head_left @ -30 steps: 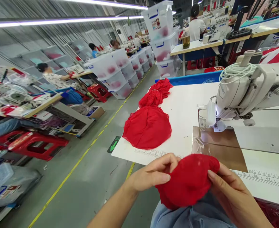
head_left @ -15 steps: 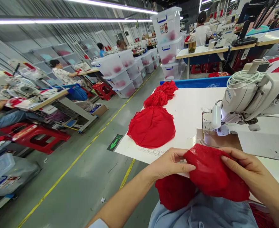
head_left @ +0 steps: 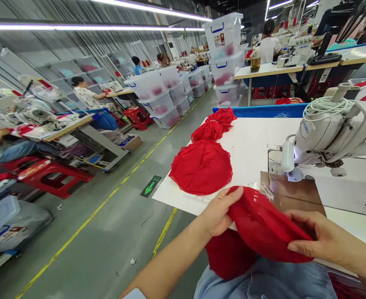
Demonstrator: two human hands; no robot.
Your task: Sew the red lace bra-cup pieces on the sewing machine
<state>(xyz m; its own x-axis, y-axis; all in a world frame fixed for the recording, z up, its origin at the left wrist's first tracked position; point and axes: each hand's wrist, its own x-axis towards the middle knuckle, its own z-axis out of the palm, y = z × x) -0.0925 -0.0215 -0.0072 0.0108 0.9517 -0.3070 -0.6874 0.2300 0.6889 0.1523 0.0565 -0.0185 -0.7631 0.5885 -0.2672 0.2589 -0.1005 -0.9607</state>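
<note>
Between both hands, above my lap, is a piece of red fabric, curved and cup-like. My left hand grips its upper left edge, thumb on top. My right hand pinches its lower right side between thumb and fingers. Another red fabric piece hangs below, over the light blue cloth on my lap; whether the two are joined I cannot tell. A rounded pile of red fabric lies on the white table, with a tied red bundle behind it. The white sewing machine stands at the right.
A brown plate lies by the machine's needle area. Past the table's left edge runs a grey floor with a yellow line. Stacked clear bins, red stools and co-workers at other machines are further off.
The held red fabric has turned and bulged into a fuller curve. My left hand has shifted slightly left and up its edge; my right hand has moved lower and left on it.
</note>
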